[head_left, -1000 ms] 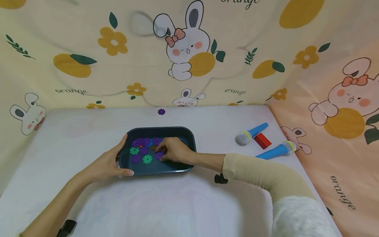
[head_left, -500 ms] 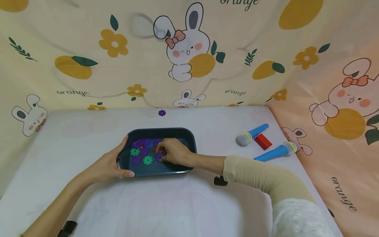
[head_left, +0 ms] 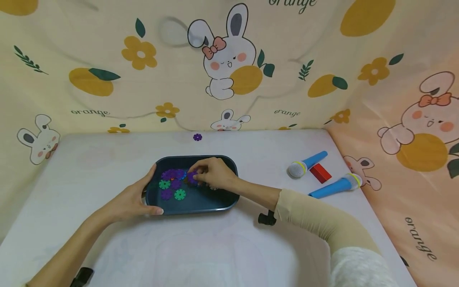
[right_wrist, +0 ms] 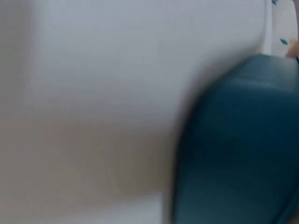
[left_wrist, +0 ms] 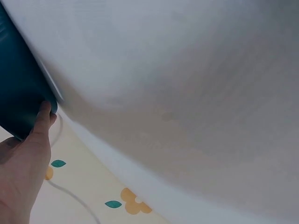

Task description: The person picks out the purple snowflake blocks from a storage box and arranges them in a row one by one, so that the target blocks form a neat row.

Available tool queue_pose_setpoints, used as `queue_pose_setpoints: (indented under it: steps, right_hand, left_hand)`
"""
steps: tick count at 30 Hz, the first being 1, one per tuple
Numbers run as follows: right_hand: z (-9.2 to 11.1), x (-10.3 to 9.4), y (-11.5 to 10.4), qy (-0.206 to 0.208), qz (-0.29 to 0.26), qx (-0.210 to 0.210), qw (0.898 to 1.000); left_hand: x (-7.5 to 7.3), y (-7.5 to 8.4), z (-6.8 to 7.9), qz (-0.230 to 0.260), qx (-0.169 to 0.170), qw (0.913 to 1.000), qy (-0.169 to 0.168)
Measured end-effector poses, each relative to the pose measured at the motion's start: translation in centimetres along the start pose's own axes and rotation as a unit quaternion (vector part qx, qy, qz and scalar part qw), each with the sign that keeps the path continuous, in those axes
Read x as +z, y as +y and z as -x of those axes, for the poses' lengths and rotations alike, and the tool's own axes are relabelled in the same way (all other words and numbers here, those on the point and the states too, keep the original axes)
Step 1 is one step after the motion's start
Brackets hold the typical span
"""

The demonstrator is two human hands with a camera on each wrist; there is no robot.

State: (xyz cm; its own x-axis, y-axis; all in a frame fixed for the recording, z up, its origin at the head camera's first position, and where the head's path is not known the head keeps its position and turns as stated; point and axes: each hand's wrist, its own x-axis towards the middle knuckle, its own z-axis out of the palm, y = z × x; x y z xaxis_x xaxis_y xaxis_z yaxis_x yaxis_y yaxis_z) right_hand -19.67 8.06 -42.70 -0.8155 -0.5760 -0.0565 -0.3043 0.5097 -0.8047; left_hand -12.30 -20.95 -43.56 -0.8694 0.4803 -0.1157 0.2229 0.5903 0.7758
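Observation:
A dark blue-green rectangular tray (head_left: 204,204) holds several flower-shaped plastic discs, mostly purple, with two green discs (head_left: 180,194) at the left and front. My left hand (head_left: 130,203) grips the tray's left end, thumb on the near side; the left wrist view shows that hand (left_wrist: 30,161) at the tray's corner. Over the tray's right half, my right hand (head_left: 216,173) pinches a purple disc (head_left: 192,178) between thumb and fingers. Another disc (head_left: 214,188) is partly hidden beneath this hand. The right wrist view holds the tray's blurred outer side (right_wrist: 233,140).
Two blue toy microphones (head_left: 335,187) lie at the right of the white table (head_left: 215,247), with a red block (head_left: 320,173) between them. A lone purple disc (head_left: 197,137) rests near the table's back edge. A printed rabbit cloth (head_left: 172,79) hangs behind.
My right hand has lifted slightly away from the tray's front, bringing the purple disc with it. The left hand keeps its grip on the tray.

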Motion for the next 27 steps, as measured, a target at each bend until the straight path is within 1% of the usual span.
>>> queue_pose_setpoints:
  steps: [8, 12, 16, 19, 23, 27]
  right_hand:
    - [-1.3, -3.1, -0.7, 0.029, -0.055, -0.007, 0.998]
    - [-2.3, -4.7, -0.5, 0.042, -0.077, -0.010, 0.996]
    - [-3.0, -6.1, -0.1, 0.057, -0.065, -0.011, 0.996]
    - [-3.4, -6.8, 0.3, 0.065, -0.056, -0.009, 0.996]
    - [-4.1, -7.3, 1.1, 0.065, -0.062, -0.008, 0.996]
    - [-5.1, -7.8, 2.1, 0.060, -0.075, -0.005, 0.995]
  left_hand:
    - [0.0, 0.0, 0.0, 0.009, -0.007, 0.9999, -0.002]
    - [0.0, 0.0, 0.0, 0.008, -0.005, 1.0000, -0.001]
    - [0.0, 0.1, -0.1, 0.013, 0.001, 0.9999, 0.001]
    - [0.1, 0.1, -0.1, 0.016, -0.001, 0.9999, 0.002]
    - [0.3, 0.0, 0.1, 0.009, -0.004, 0.9999, 0.005]
    - [0.2, -0.1, 0.0, 0.000, 0.004, 0.9999, 0.009]
